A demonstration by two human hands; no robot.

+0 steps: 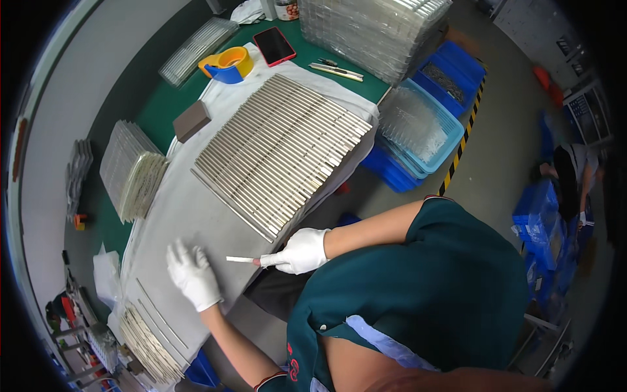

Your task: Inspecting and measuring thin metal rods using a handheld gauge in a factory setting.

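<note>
My left hand (pixel 193 274), in a white glove, is over the pale cloth (pixel 228 228) with its fingers stretched out and slightly blurred. Nothing shows in it. My right hand (pixel 302 252), gloved too with a bare fingertip showing, grips a short, flat white stick (pixel 240 259) that points left above the cloth's near edge. Beyond both hands, many slim silver metal rods (pixel 281 150) lie side by side in a slanted block. One rod (pixel 232 205) lies along the block's near left side, slightly apart. What the stick's hidden end looks like cannot be seen.
A brown block (pixel 191 121), a tape dispenser (pixel 228 64) and a phone (pixel 274 46) lie farther back. Clear plastic trays (pixel 134 170) are stacked left; thin rods (pixel 150 343) lie nearer. Blue bins (pixel 450 78) stand right of the table. A person (pixel 575 176) is at far right.
</note>
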